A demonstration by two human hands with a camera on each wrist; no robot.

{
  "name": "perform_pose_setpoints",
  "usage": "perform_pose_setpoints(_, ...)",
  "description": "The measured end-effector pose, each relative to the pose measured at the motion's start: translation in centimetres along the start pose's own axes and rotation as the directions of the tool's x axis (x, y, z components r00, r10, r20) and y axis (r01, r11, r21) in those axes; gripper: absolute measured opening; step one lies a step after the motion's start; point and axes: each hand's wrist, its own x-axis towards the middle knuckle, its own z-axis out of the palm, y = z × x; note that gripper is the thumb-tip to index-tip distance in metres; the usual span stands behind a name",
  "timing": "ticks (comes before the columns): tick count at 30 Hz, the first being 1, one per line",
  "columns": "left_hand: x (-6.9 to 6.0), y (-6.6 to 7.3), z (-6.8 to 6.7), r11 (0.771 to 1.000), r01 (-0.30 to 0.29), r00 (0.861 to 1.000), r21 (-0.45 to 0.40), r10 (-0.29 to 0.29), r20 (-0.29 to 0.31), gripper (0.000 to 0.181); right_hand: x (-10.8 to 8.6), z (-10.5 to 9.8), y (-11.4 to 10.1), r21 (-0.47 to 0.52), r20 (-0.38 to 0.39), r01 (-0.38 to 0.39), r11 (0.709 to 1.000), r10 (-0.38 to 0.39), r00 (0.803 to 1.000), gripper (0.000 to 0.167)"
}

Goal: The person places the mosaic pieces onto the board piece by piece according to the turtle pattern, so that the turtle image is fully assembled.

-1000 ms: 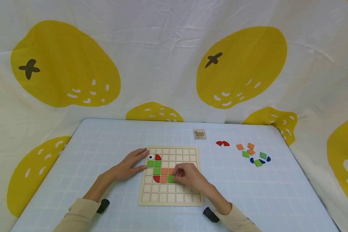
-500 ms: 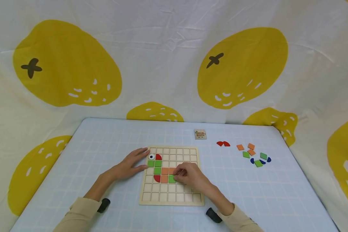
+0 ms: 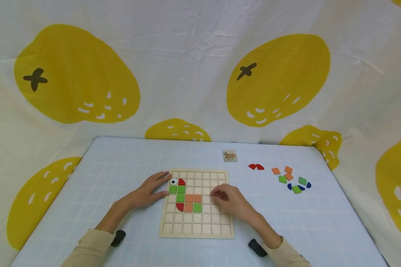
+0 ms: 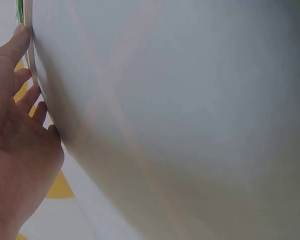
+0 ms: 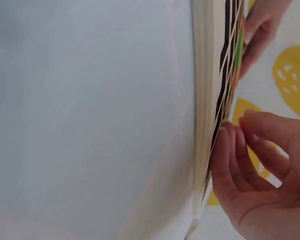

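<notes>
We see a pale blue tabletop (image 3: 137,241) with faint light lines, and behind it a white cloth (image 3: 183,63) printed with yellow fruits; on the tabletop we find one wooden grid board (image 3: 207,218), lying flat between the two hands; on this board we count one white eye piece (image 3: 173,181), two red pieces (image 3: 180,207), four green tiles (image 3: 180,198) and three orange tiles (image 3: 189,198); the left hand (image 3: 146,191) has its fingers extended and relaxed, touching the left edge of the board and gripping no piece; the right hand (image 3: 232,200) is over the right part, its fingers loosely curled with the tips close to the thumb, and we see nothing held there; farther to the right we count two loose red wedges (image 3: 260,167), three loose orange squares (image 3: 276,171), three loose green squares (image 3: 282,179) and three blue pieces (image 3: 309,185); one small picture card (image 3: 230,155) lies beyond the board.
</notes>
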Motion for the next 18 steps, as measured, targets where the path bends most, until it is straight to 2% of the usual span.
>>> perform_pose_setpoints(7,0.0,-0.3,0.1,1.0,-0.025,1.0,0.005,0.025,-0.009,0.069,-0.8,-1.5,1.1,-0.012,-0.072,-0.01,1.0,0.009,0.997,0.011)
perform_pose_setpoints(14,0.0,-0.3,0.1,0.999,-0.046,0.999,0.007,0.046,-0.022,0.068,-1.3,-2.8,2.2,-0.099,-0.188,-0.07,0.993,0.051,0.981,0.015)
perform_pose_setpoints(18,0.0,-0.3,0.1,0.999,-0.045,0.999,0.008,0.046,-0.022,0.068,-1.7,-3.7,2.8,-0.146,-0.221,-0.104,0.984,0.07,0.973,0.016)
